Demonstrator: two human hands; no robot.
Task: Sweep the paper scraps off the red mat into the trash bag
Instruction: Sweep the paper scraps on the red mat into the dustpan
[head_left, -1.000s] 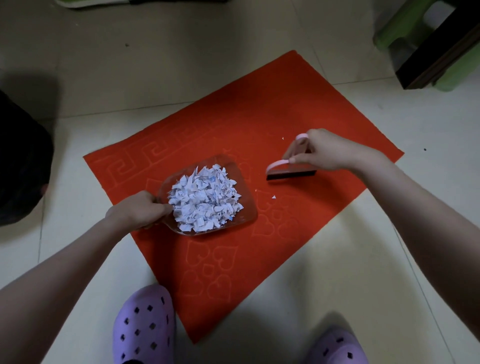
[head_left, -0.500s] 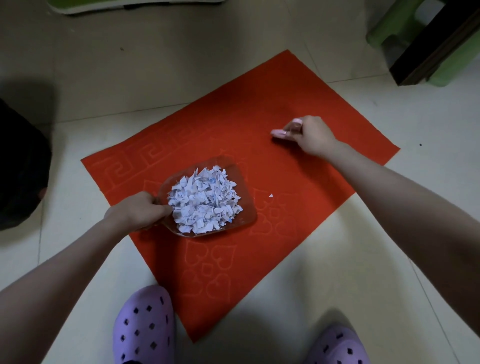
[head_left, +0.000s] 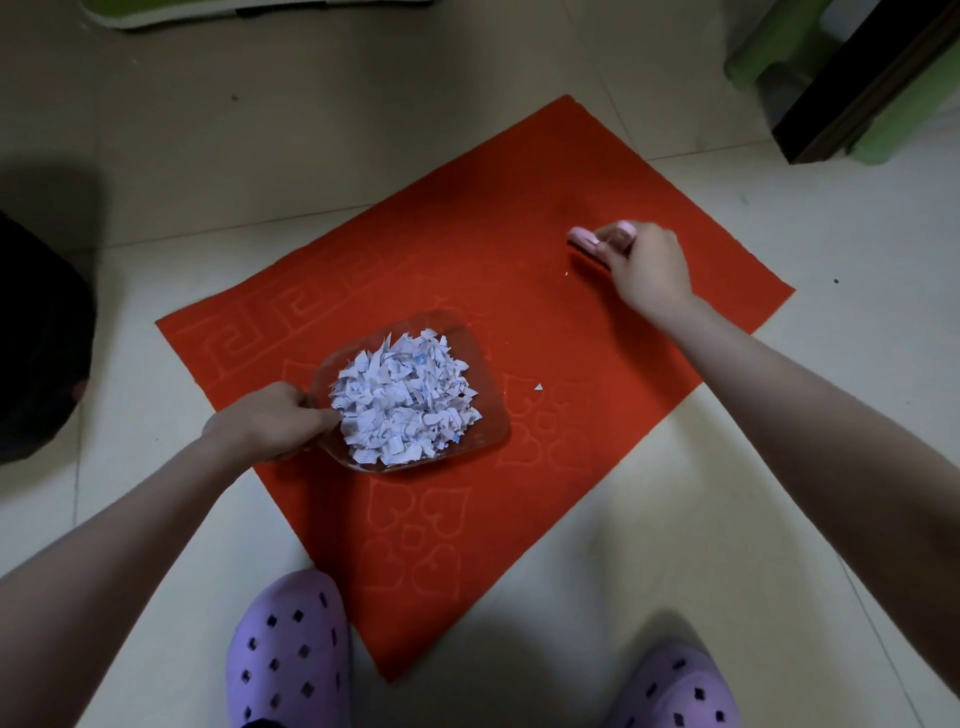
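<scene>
A red mat (head_left: 519, 291) with embossed patterns lies on the tiled floor. On it sits a clear dustpan (head_left: 483, 358) heaped with white paper scraps (head_left: 405, 400). My left hand (head_left: 270, 421) grips the dustpan's handle at its left end. My right hand (head_left: 644, 265) holds a small pink brush (head_left: 584, 240) down on the mat's far right part; most of the brush is hidden by my fingers. One loose scrap (head_left: 538, 386) lies on the mat just right of the dustpan, and a tiny speck (head_left: 566, 274) lies near the brush. A black trash bag (head_left: 36, 343) is at the left edge.
My purple clogs, one (head_left: 291, 654) at the mat's near corner and another (head_left: 675, 686) to the right, stand on the floor. A green stool (head_left: 769, 47) and a dark furniture piece (head_left: 862, 88) stand at the top right. A green-and-white object (head_left: 249, 10) lies at the top edge.
My right hand carried the brush from beside the dustpan up and right to the mat's far part. The dustpan and left hand stayed in place.
</scene>
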